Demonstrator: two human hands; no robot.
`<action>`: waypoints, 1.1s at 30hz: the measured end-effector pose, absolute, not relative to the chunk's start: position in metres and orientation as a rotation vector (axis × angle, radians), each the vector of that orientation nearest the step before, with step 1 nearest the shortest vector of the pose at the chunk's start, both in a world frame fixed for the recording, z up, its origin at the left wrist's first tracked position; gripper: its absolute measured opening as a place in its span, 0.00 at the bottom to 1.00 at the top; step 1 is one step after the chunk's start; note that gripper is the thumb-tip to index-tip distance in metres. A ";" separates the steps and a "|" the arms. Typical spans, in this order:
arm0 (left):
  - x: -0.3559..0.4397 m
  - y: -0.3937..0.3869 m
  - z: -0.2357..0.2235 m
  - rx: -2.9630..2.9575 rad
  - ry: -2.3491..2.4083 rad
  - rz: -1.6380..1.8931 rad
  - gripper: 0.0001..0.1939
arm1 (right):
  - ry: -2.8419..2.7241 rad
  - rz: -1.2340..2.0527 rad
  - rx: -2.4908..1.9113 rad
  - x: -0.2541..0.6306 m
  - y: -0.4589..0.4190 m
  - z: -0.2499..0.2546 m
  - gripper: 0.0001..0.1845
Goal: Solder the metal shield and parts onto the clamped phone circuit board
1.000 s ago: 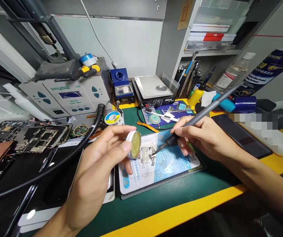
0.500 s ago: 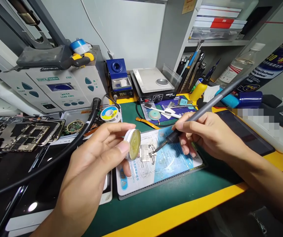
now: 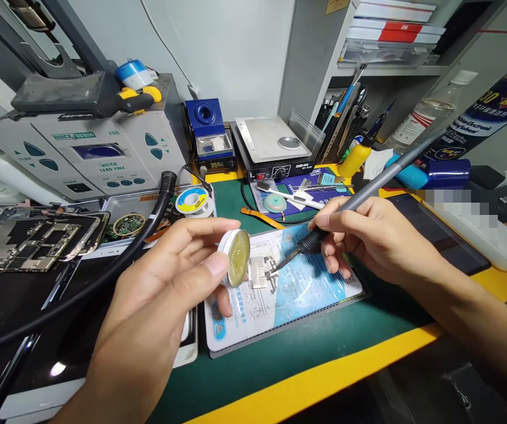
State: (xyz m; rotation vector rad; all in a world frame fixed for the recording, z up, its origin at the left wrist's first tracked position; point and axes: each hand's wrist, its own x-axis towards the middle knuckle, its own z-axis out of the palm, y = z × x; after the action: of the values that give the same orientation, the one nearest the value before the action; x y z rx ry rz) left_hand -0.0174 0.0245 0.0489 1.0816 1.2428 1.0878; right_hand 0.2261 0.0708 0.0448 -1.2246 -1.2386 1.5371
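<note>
My left hand [image 3: 165, 294] pinches a small round white tin of yellowish paste [image 3: 235, 257], tilted on its side with the open face toward the right. My right hand [image 3: 368, 238] grips a grey soldering iron [image 3: 359, 197] like a pen, its tip touching a small metal circuit part [image 3: 262, 272]. That part lies on a blue-and-white printed mat [image 3: 288, 294], just right of the tin.
A hot-air rework station [image 3: 89, 159] with a black hose [image 3: 103, 277] stands at the left, beside opened phones [image 3: 36, 235]. A solder spool [image 3: 194, 201], blue solder station [image 3: 209, 138], hot plate [image 3: 271, 144], tool holder [image 3: 339, 126], bottles and a dark phone [image 3: 438, 235] line the back and right.
The view has shifted slightly, so the bench sits a little lower and left in frame. Both hands keep the same hold; the iron tip stays on the metal part.
</note>
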 end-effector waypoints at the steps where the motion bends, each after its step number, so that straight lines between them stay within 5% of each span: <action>1: -0.018 0.024 0.049 1.083 1.242 1.091 0.13 | -1.242 1.536 -1.223 0.226 0.071 0.045 0.07; 33: -0.023 0.029 0.051 0.860 0.963 1.093 0.15 | -1.095 1.578 -1.213 0.227 0.074 0.042 0.08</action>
State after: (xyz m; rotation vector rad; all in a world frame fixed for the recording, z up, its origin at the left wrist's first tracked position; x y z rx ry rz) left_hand -0.0226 0.0291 0.0508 0.8597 0.9627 1.0932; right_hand 0.2267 0.0738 0.0416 -1.2132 -1.0954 1.5779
